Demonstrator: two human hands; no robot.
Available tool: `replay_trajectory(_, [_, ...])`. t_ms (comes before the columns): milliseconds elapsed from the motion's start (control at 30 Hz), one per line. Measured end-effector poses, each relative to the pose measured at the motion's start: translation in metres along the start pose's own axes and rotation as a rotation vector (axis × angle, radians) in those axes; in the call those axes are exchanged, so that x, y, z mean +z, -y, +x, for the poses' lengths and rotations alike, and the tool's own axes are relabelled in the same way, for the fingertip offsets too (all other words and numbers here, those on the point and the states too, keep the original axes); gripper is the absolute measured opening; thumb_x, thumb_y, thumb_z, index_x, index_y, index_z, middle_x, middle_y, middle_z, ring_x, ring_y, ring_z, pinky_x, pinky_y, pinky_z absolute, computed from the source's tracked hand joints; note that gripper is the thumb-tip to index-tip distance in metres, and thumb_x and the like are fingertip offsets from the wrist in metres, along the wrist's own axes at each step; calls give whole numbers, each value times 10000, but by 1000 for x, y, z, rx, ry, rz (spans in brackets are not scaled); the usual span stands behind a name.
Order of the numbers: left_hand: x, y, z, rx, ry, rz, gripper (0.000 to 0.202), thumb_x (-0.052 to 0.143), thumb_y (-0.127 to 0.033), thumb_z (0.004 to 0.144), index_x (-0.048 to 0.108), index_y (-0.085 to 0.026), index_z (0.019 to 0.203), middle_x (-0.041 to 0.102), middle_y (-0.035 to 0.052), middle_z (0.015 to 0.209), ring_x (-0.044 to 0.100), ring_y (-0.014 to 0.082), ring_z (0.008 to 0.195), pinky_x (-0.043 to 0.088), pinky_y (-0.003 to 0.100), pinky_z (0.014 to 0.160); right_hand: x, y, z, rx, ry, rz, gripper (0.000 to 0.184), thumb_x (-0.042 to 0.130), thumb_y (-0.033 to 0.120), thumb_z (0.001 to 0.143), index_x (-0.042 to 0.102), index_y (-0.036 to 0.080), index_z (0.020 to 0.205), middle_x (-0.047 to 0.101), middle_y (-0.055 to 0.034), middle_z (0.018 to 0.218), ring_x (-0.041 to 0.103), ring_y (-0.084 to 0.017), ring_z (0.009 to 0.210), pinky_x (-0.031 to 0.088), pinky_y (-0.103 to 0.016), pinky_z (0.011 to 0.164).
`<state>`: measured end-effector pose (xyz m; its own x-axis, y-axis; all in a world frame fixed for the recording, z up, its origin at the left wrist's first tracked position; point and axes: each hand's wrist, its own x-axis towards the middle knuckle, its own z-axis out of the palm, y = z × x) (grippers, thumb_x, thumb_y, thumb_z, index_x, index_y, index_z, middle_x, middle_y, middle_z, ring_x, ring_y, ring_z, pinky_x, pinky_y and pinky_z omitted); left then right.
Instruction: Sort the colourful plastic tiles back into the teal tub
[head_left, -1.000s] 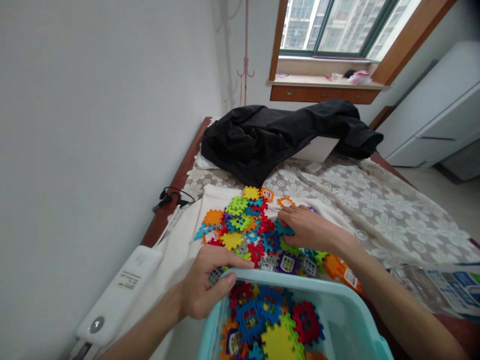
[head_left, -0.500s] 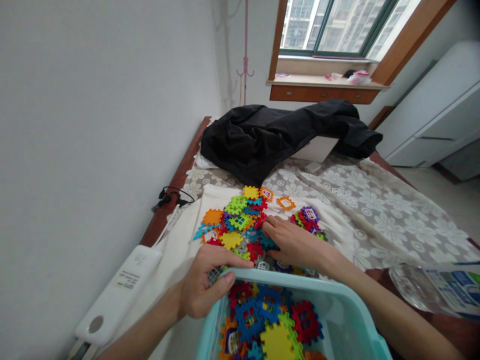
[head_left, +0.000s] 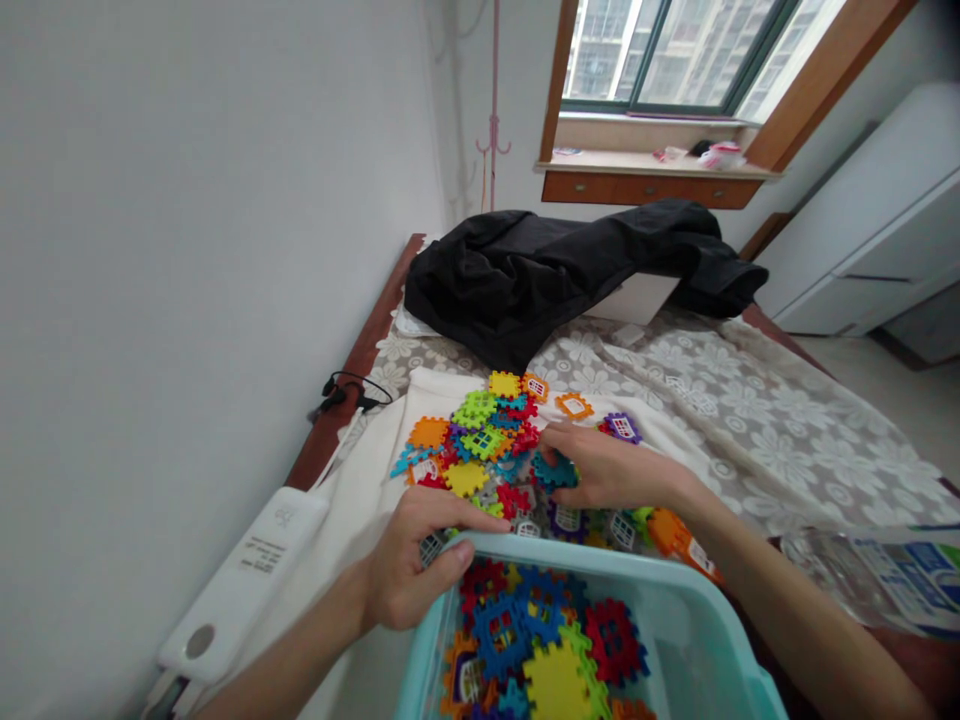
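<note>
My left hand (head_left: 416,560) is closed on the near-left corner of a light teal plastic box (head_left: 600,556), thumb over the rim and fingers outside. Inside the box lie interlocking plastic tiles, among them a yellow tile (head_left: 556,682), a blue window tile (head_left: 499,632) and a red window tile (head_left: 616,640). Beyond the box, my right hand (head_left: 611,468) reaches over a loose heap of the same tiles. A teal tile (head_left: 553,473) sits between its thumb and fingers. Close by lie a red tile (head_left: 514,498) and a purple window tile (head_left: 568,522).
The heap rests on a white cloth (head_left: 442,385) over a floral bedspread (head_left: 757,400). A black garment (head_left: 555,265) lies behind. On the left is a white power strip (head_left: 244,580) by the wall; a clear plastic bottle (head_left: 862,575) lies at right.
My right hand has shifted a little to the right, and the teal tile has moved with it. My left hand stays on the box rim.
</note>
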<state>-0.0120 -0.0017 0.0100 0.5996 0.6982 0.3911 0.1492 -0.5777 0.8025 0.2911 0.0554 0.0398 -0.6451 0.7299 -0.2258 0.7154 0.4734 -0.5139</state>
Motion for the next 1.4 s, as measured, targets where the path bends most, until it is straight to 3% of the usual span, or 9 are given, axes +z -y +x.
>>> replay_trajectory(133, [1,0,0,1,2,-20,353,562,-282,963,798,-188,1209,841,104,1022,754,218,835,533,317,819,-36,5,-24,10,-53,127,278,717,399,860,563,236,1024,659,-35,1064,582,-201,940,485,-347,873])
replay_trajectory(233, [1,0,0,2,-3,-16,352,557,-279,968,794,-184,1209,841,108,1017,754,221,829,536,320,814,-50,34,-55,-32,-101,200,323,753,472,849,573,261,1015,677,-56,1220,613,-249,1079,514,-387,965])
replay_trajectory(367, [1,-1,1,6,7,-23,340,570,-245,945,792,-202,1198,844,85,1022,768,212,847,529,303,801,-49,79,-88,-91,87,197,321,796,476,866,628,324,1093,628,-38,1431,625,-268,1235,561,-380,996])
replay_trajectory(433, [1,-1,2,7,22,-40,346,569,-246,937,797,-205,1195,842,78,1003,773,206,836,530,293,783,-47,85,-91,-114,133,166,300,758,497,912,650,342,1146,628,-43,1442,626,-268,1261,561,-381,1010])
replay_trajectory(567, [1,1,1,-16,16,-23,344,560,-273,951,804,-202,1182,834,85,973,754,201,799,533,296,801,-42,48,-73,-3,33,34,345,655,507,974,663,309,1256,673,-87,1348,634,-299,1234,516,-456,1062])
replay_trajectory(700, [1,1,1,-25,20,-42,353,546,-317,965,810,-186,1159,822,93,903,730,200,735,529,299,763,-28,-14,-48,236,-46,-214,598,757,425,847,590,243,1391,557,-142,1521,530,-386,1381,449,-566,1133])
replay_trajectory(833, [0,-1,2,-16,19,-39,358,546,-316,968,809,-188,1175,827,102,926,737,208,765,518,298,743,-18,-48,-34,327,10,-218,681,764,297,767,557,222,1411,560,-164,1507,561,-370,1353,492,-497,1096])
replay_trajectory(1100, [0,-2,5,-12,27,-69,369,546,-325,968,811,-169,1172,817,109,879,717,201,701,511,294,708,-20,-41,-23,340,75,-251,404,653,248,860,576,169,1249,661,-155,1238,673,-323,1124,526,-423,959])
replay_trajectory(1400, [0,-2,4,-2,30,-65,368,560,-267,935,802,-192,1201,821,86,913,727,191,745,480,293,709,-15,-43,-21,274,96,-224,411,701,246,802,639,168,1200,639,-136,1241,640,-313,1158,492,-419,1038])
